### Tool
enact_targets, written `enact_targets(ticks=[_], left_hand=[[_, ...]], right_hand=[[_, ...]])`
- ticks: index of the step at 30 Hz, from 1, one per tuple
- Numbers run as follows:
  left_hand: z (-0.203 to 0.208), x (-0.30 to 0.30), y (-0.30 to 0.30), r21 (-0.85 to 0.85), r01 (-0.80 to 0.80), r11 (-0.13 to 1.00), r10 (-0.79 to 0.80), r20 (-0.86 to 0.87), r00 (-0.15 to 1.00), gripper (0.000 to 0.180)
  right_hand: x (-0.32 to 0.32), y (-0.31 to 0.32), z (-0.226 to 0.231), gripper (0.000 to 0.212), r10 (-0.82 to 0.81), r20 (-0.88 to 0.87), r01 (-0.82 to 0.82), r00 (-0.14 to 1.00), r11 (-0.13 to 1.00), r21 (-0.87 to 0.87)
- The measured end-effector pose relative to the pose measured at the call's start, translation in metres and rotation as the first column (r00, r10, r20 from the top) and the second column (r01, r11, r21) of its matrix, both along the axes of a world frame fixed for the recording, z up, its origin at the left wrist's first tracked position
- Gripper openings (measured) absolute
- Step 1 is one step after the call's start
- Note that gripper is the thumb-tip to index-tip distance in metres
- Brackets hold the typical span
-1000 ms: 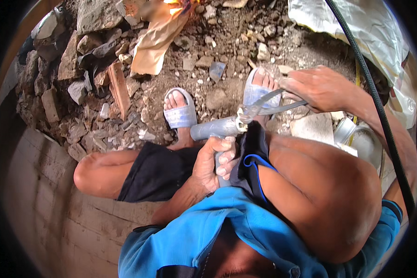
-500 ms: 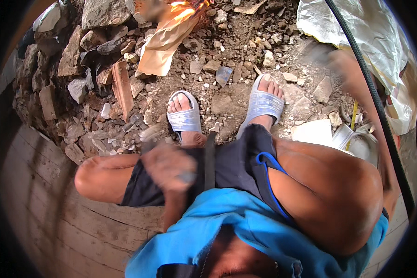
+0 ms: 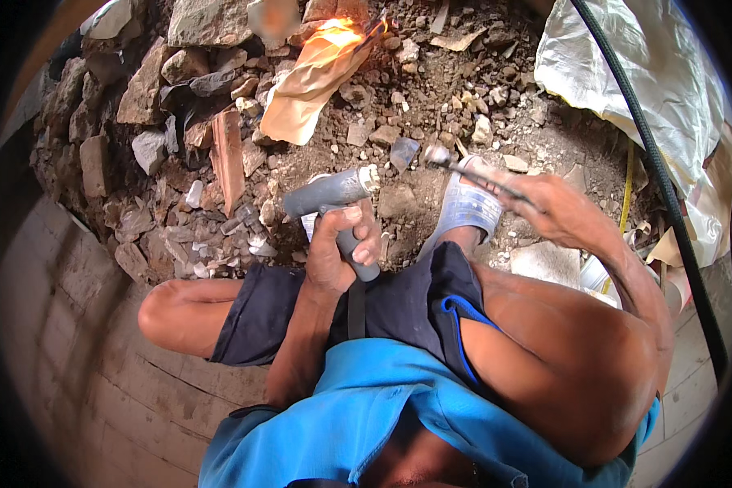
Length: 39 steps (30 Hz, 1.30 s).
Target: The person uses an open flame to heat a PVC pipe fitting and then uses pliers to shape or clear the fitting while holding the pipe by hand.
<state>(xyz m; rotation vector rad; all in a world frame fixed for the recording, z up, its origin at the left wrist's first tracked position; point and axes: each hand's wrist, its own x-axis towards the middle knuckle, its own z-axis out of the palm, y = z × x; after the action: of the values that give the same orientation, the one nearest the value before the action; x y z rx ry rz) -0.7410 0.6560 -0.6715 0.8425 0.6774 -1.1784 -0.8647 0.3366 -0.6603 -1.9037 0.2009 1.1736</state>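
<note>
The left hand (image 3: 339,254) grips a grey T-shaped pipe (image 3: 324,193) above the left sandal (image 3: 308,226), and the right hand (image 3: 568,213) grips a thin dark tool (image 3: 486,180) near the pipe's pale end (image 3: 369,178), seemingly to work on it, so the next move calls for steady hands.

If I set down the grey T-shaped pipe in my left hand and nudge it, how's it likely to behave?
The pipe is likely stiff: it juts straight past the fingers without visible sag. Nudged, it would probably rock more than roll, since its stem sticks out from the round body.
</note>
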Motion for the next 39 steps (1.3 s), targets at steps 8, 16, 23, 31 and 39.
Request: enact_targets(ticks=[8,16,23,31,39], left_hand=[[-0.016,-0.016,0.004,-0.064,0.06,0.996,-0.066,-0.089,0.994,0.019],[-0.008,-0.022,0.001,0.08,0.139,0.987,-0.142,0.028,0.99,0.013],[-0.001,-0.051,0.021,0.077,0.48,0.874,-0.485,0.204,0.85,0.037],[0.04,-0.051,0.009,0.091,0.344,0.935,-0.355,0.315,0.88,0.1],[0.065,-0.067,0.049,-0.17,-0.055,0.984,0.015,-0.229,0.973,0.071]], right_hand=[[0.021,0.021,0.017,0.048,0.058,0.112,-0.069,0.992,0.993,0.096],[0.037,0.025,0.035,0.04,0.194,0.011,-0.194,0.981,0.981,0.012],[-0.009,0.026,0.016,0.039,0.203,0.284,-0.188,0.937,0.979,-0.081],[-0.001,0.038,0.057,0.035,0.127,-0.149,-0.164,0.981,0.947,-0.277],[0.053,0.083,0.15,0.037,-0.071,0.186,0.132,0.98,0.932,-0.337]])
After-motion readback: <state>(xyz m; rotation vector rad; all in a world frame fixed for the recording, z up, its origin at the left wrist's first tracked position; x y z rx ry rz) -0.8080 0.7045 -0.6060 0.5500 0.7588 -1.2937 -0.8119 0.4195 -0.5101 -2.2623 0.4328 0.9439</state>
